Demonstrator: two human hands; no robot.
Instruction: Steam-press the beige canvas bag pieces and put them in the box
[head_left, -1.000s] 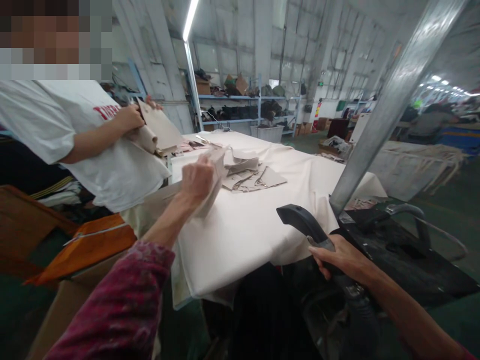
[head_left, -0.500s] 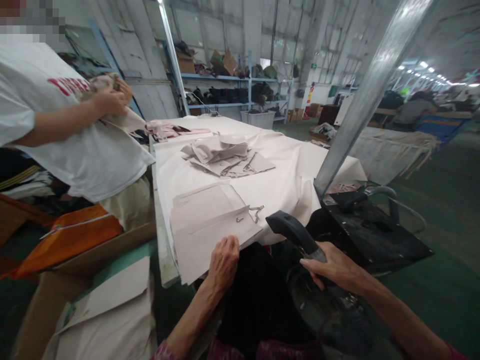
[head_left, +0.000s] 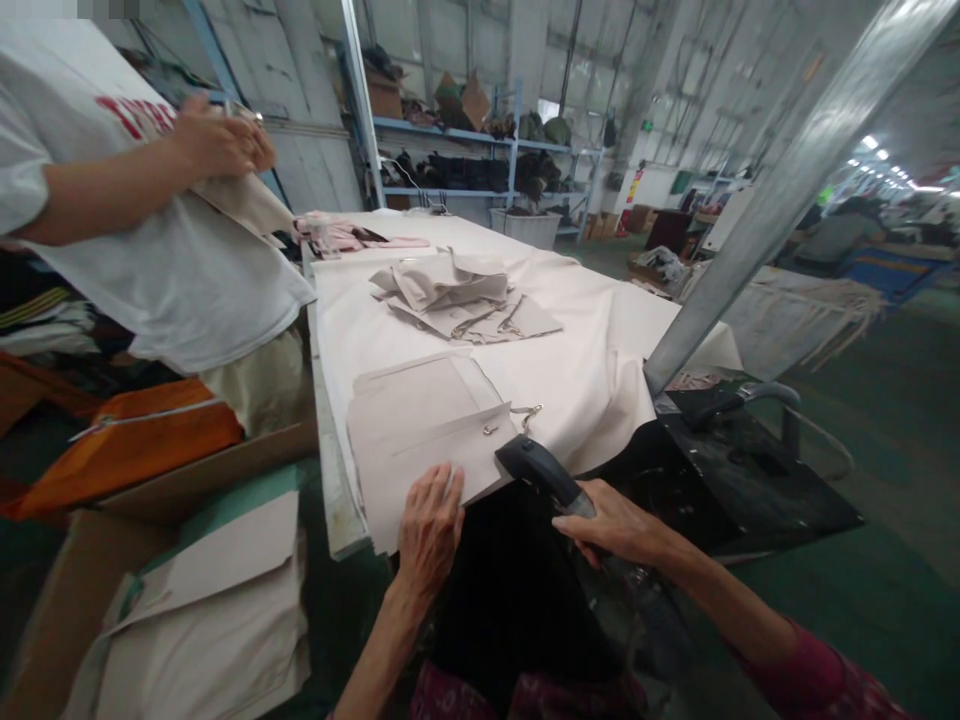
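My left hand [head_left: 431,525] lies on the near edge of a beige fabric piece [head_left: 420,440], its fingers stretched out and flat. A small metal clip shows on that piece, with a short cord and clip [head_left: 527,414] at its right edge. Wrapped around the grip of a dark vacuum cleaner nozzle [head_left: 536,465] is my right hand [head_left: 611,520]. The nozzle's head is over the right corner of the fabric piece; whether it touches cannot be told. Behind lies a loose heap of similar beige pieces [head_left: 450,290] with cords and metal clips.
A white cloth covers the table [head_left: 585,300]. At the left, a co-worker in a white shirt [head_left: 165,260] holds beige fabric. A cardboard box [head_left: 52,610] with beige pieces stands lower left. A metal post [head_left: 750,250] and a black machine [head_left: 757,480] are at the right.
My right hand has brought the nozzle leftward to the fabric piece's corner. My left hand has shifted slightly left and flattened on the fabric. The co-worker's hands have moved up a little.
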